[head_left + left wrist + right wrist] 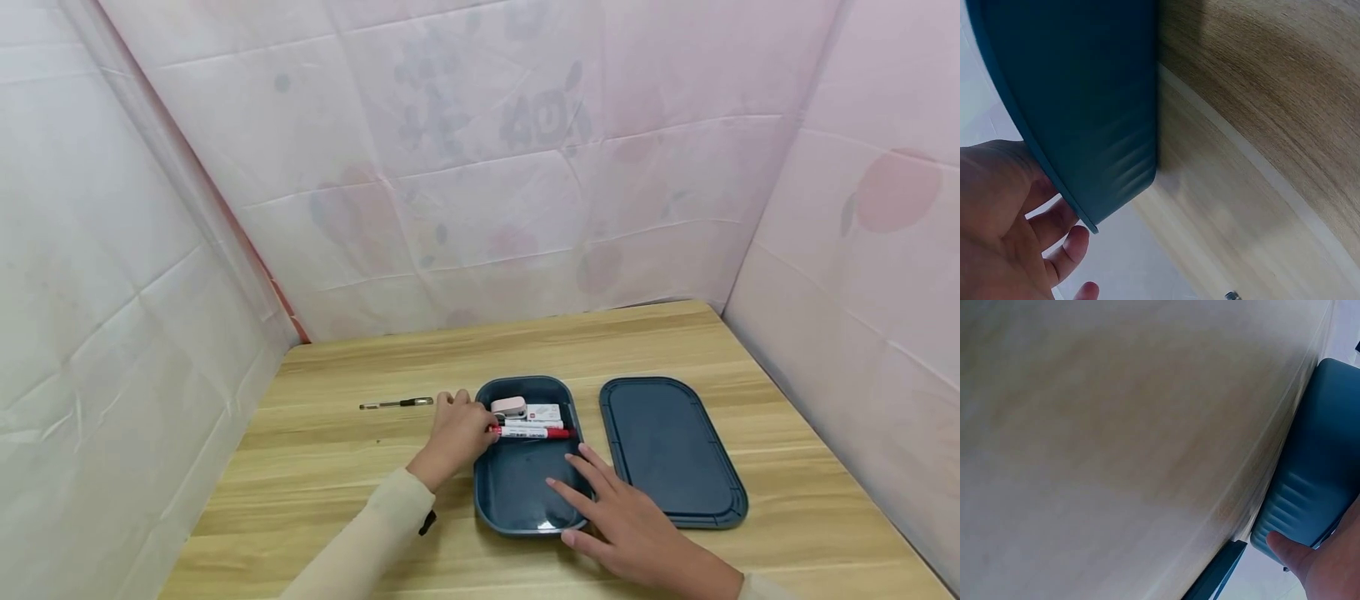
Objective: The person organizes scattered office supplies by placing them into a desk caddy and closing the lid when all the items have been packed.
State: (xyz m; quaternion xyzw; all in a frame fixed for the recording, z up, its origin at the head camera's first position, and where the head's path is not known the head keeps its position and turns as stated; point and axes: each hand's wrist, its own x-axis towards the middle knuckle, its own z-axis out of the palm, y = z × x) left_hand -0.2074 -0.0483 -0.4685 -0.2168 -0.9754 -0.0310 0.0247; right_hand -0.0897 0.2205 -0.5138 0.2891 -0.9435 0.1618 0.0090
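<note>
Left fingers (463, 398) bent, right fingers (576, 499) spread — nearly straight

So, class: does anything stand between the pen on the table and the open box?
Yes: the left hand is at the left rim of the box, between it and the pen, touching one end of the red-capped marker. The lid lies on the box's other side, out of the way.

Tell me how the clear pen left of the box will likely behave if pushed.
The clear pen will probably roll, since its barrel looks slim and round. It is likely stiff, lying straight on the table, and seems light, being thin.
</note>
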